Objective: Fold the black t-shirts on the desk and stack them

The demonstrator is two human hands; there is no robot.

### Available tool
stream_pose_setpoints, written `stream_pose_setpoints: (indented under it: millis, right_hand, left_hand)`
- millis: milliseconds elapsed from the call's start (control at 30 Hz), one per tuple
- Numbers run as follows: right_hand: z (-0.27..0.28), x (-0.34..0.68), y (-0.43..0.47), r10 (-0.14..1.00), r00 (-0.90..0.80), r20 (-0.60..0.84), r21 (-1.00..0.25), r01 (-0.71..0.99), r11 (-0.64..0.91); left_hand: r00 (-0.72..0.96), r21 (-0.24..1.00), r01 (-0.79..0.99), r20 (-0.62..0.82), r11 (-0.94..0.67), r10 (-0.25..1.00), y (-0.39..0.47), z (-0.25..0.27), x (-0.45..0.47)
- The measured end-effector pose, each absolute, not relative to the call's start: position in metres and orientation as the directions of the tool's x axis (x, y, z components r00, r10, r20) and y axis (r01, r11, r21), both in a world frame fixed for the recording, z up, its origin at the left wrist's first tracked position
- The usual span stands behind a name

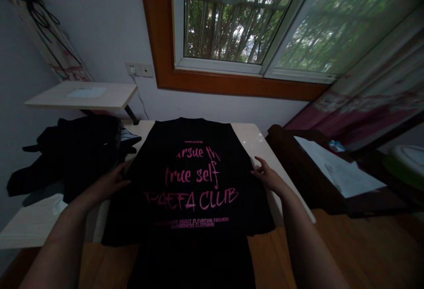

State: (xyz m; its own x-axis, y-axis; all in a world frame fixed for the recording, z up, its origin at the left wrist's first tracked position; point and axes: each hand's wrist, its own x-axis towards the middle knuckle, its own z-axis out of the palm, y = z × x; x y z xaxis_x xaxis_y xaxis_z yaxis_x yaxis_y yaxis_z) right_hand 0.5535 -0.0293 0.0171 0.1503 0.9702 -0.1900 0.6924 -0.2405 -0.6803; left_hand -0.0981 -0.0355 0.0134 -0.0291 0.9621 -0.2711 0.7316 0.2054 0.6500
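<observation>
A black T-shirt [192,178] lies spread flat on a light wooden table, its pink lettering facing up. The collar end points toward the window, and the bottom hem hangs at the near table edge. At the shirt's left edge, my left hand [111,185] is closed on the cloth, thumb on top and the other fingers partly hidden. My right hand [270,176] pinches the opposite edge with thumb and curled fingers, its index finger stretched outward. Both hands are about level with the middle lines of print.
Dark clothes [86,152] are heaped on the left, below a small raised shelf [112,90] with a paper on it. The light tabletop [247,134] shows beyond the shirt. A dark wooden piece of furniture [304,178] bearing a white sheet [338,167] stands right. A window [238,19] is ahead.
</observation>
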Motion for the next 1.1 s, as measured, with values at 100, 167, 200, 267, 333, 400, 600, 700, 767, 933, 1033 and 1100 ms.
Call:
stream_pose_setpoints:
  millis: [100, 167, 200, 267, 333, 400, 600, 700, 767, 933, 1033, 1100]
  right_hand:
    - [0.009, 0.559, -0.018, 0.982, 0.175, 0.064, -0.549, 0.828, -0.112]
    - [0.005, 0.557, -0.007, 0.971, 0.154, 0.183, -0.505, 0.862, -0.041]
    - [0.003, 0.554, 0.0, 0.966, 0.133, 0.224, -0.48, 0.877, -0.009]
    - [-0.001, 0.546, 0.016, 0.959, 0.079, 0.271, -0.426, 0.904, 0.045]
    - [-0.005, 0.537, 0.032, 0.956, 0.047, 0.291, -0.377, 0.924, 0.069]
    - [-0.01, 0.529, 0.049, 0.954, 0.04, 0.296, -0.352, 0.933, 0.07]
    - [-0.02, 0.517, 0.086, 0.964, -0.019, 0.266, -0.313, 0.944, 0.105]
    - [-0.021, 0.514, 0.094, 0.964, -0.045, 0.263, -0.311, 0.941, 0.129]
    - [-0.021, 0.513, 0.096, 0.959, -0.055, 0.277, -0.314, 0.938, 0.144]
    - [-0.015, 0.512, 0.098, 0.954, 0.013, 0.299, -0.309, 0.947, 0.084]
    - [-0.013, 0.513, 0.102, 0.969, 0.052, 0.241, -0.364, 0.931, 0.041]
    - [-0.012, 0.514, 0.104, 0.975, 0.048, 0.216, -0.388, 0.921, 0.04]
  left_hand:
    - [-0.012, 0.485, 0.874, -0.061, 0.04, 0.998, -0.025, 0.028, -0.085]
    - [0.065, 0.435, 0.897, 0.06, -0.085, 0.996, -0.014, 0.033, -0.07]
    - [0.101, 0.414, 0.9, 0.097, -0.133, 0.99, -0.007, 0.033, -0.063]
    - [0.142, 0.372, 0.908, 0.156, -0.192, 0.977, 0.011, 0.028, -0.049]
    - [0.135, 0.335, 0.922, 0.199, -0.197, 0.971, 0.033, 0.017, -0.039]
    - [0.082, 0.335, 0.932, 0.184, -0.14, 0.98, 0.056, 0.005, -0.034]
    - [0.056, 0.399, 0.913, 0.074, -0.081, 0.996, 0.11, -0.012, -0.037]
    - [0.083, 0.408, 0.907, 0.078, -0.107, 0.994, 0.125, -0.012, -0.039]
    - [0.066, 0.416, 0.904, 0.092, -0.098, 0.994, 0.131, -0.012, -0.038]
    - [0.017, 0.417, 0.907, 0.102, -0.058, 0.995, 0.138, -0.009, -0.033]
    - [0.017, 0.417, 0.907, 0.075, -0.047, 0.997, 0.141, -0.004, -0.033]
    - [0.018, 0.419, 0.907, 0.049, -0.037, 0.999, 0.143, -0.001, -0.035]
